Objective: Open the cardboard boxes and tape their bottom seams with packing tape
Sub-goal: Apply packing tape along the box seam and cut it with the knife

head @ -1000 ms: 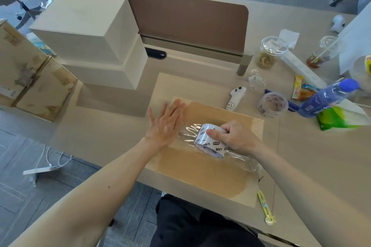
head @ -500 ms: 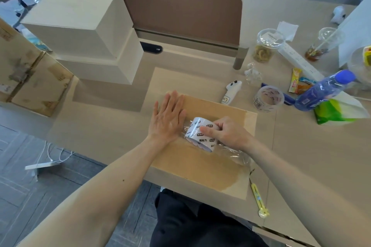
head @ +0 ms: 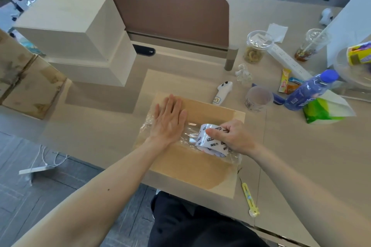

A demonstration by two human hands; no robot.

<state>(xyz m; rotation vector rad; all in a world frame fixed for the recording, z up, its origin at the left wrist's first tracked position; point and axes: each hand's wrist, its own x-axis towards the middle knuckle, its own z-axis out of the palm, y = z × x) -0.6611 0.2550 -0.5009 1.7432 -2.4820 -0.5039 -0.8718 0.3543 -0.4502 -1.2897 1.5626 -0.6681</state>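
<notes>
A brown cardboard box (head: 192,166) lies on the desk in front of me, its bottom side up. A strip of clear packing tape (head: 188,135) runs across its middle seam. My left hand (head: 170,120) presses flat, fingers together, on the left end of the strip. My right hand (head: 230,136) grips a white printed tape roll (head: 210,140) standing on the seam just right of the left hand. The tape behind the roll looks wrinkled.
Two stacked pale boxes (head: 76,36) stand at the back left, worn cardboard boxes (head: 26,82) beyond the desk's left edge. A yellow cutter (head: 250,198) lies right of the box. A second tape roll (head: 259,97), blue bottle (head: 309,90), cups and snacks crowd the right. A person sits behind the brown divider (head: 172,16).
My left hand has slid from the box's left edge onto the tape and flattened, fingers closing together. The right hand still holds the roll on the seam, close beside the left hand.
</notes>
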